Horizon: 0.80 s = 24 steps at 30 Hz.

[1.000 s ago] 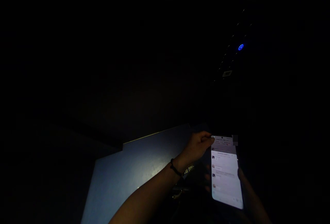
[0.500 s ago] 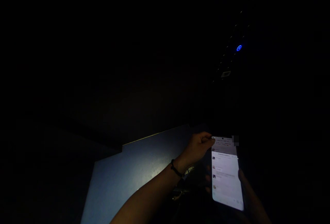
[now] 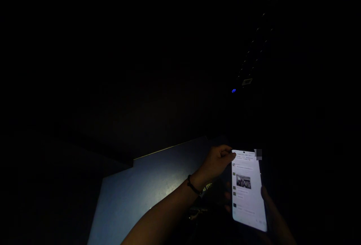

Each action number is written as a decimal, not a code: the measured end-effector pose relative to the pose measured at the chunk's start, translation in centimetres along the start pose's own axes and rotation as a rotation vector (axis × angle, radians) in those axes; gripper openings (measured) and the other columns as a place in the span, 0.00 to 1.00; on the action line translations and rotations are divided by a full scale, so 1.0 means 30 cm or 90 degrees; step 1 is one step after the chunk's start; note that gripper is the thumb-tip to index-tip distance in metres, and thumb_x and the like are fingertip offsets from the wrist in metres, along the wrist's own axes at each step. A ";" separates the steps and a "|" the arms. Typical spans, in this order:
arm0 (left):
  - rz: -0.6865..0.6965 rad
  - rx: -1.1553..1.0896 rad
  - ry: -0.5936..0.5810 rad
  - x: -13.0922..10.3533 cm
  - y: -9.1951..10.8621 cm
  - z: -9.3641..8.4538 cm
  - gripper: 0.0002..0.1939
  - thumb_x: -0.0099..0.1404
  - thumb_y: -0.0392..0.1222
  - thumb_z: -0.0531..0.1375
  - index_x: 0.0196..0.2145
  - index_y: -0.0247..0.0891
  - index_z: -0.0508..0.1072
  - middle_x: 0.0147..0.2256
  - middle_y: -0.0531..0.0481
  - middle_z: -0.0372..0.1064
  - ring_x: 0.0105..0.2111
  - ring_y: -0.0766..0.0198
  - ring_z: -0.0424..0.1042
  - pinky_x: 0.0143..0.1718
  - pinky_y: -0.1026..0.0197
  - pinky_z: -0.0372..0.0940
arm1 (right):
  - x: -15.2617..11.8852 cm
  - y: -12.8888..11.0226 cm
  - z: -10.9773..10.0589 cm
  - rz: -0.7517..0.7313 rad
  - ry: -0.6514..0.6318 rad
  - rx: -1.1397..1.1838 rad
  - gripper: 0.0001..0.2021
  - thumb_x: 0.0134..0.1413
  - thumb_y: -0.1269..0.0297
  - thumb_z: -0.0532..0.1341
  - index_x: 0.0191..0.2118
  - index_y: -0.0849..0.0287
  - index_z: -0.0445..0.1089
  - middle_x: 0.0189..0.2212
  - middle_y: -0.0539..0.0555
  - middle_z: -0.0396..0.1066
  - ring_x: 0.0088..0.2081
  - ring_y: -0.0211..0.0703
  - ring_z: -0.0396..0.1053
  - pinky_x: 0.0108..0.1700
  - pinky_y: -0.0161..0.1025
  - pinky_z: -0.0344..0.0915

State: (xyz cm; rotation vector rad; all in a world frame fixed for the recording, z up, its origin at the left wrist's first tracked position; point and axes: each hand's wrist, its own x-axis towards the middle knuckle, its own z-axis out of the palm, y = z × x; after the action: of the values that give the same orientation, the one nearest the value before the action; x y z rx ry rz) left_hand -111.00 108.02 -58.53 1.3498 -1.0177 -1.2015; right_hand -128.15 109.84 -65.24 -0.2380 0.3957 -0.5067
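The right hand (image 3: pixel 272 215) is gripping a lit phone (image 3: pixel 248 190) at the lower right of the frame, mostly lost in darkness. The left hand (image 3: pixel 217 162) is pinching its top left corner. The phone is standing upright, long axis nearly vertical, beside the blue worktop (image 3: pixel 146 188).

Phone (image 3: pixel 248 190) right of the tabletop (image 3: pixel 146 184), left hand (image 3: pixel 216 162) at its top-left corner, right hand (image 3: pixel 272 209) beneath.

place: unlit indoor room, kind unclear | evidence: blue tabletop (image 3: pixel 146 184), small blue indicator light (image 3: pixel 233 91)
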 end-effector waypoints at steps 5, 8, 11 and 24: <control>-0.001 -0.005 0.007 -0.004 0.000 0.003 0.11 0.58 0.43 0.62 0.36 0.33 0.73 0.29 0.50 0.72 0.31 0.64 0.70 0.35 0.63 0.60 | 0.013 -0.008 -0.024 0.072 -0.022 0.050 0.29 0.33 0.47 0.74 0.41 0.61 0.77 0.44 0.63 0.75 0.46 0.61 0.72 0.49 0.56 0.69; -0.002 -0.012 0.010 -0.005 0.002 0.003 0.11 0.59 0.43 0.61 0.35 0.32 0.74 0.29 0.50 0.72 0.31 0.65 0.69 0.35 0.63 0.60 | 0.005 0.003 -0.014 0.033 0.010 0.052 0.29 0.36 0.45 0.72 0.42 0.61 0.76 0.44 0.64 0.74 0.45 0.61 0.73 0.47 0.55 0.70; 0.010 0.008 0.013 -0.004 0.001 0.002 0.11 0.60 0.44 0.59 0.33 0.32 0.74 0.28 0.50 0.71 0.31 0.65 0.68 0.35 0.63 0.59 | -0.002 0.012 -0.001 0.003 0.022 0.050 0.28 0.39 0.44 0.71 0.43 0.61 0.76 0.44 0.63 0.74 0.44 0.60 0.73 0.46 0.54 0.71; 0.008 -0.001 0.014 0.002 -0.006 0.003 0.11 0.59 0.44 0.60 0.34 0.32 0.75 0.28 0.51 0.71 0.30 0.65 0.68 0.35 0.64 0.59 | -0.008 0.038 -0.038 -0.042 0.044 0.002 0.29 0.45 0.41 0.66 0.48 0.58 0.74 0.48 0.63 0.73 0.48 0.61 0.71 0.51 0.59 0.66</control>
State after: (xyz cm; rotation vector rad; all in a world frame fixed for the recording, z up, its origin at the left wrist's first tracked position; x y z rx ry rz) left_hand -111.09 107.95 -58.70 1.3505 -1.0085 -1.1750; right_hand -128.35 110.81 -66.55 -0.2311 0.4561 -0.5809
